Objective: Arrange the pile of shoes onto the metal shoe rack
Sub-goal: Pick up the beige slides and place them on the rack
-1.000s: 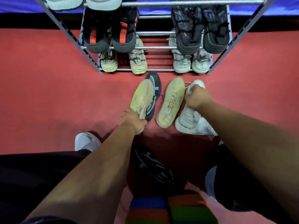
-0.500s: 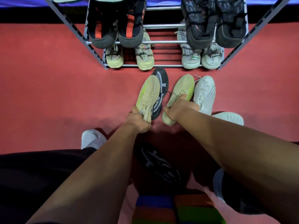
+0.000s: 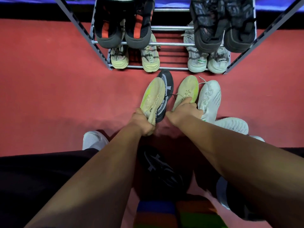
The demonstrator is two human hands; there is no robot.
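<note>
The left hand (image 3: 144, 123) grips the heel of a beige shoe (image 3: 152, 96); the right hand (image 3: 184, 112) grips the second beige shoe (image 3: 187, 89) at its heel. A black shoe (image 3: 167, 86) lies between them, with a white shoe (image 3: 211, 97) just to the right. Ahead, the metal rack (image 3: 172, 68) holds four shoes on each of its two lower tiers.

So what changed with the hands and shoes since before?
The right hand let go of the white knit sneaker and moved left to grip the beige knit sneaker beside it. The left hand still holds the other beige sneaker; the metal shoe rack is unchanged.
</note>
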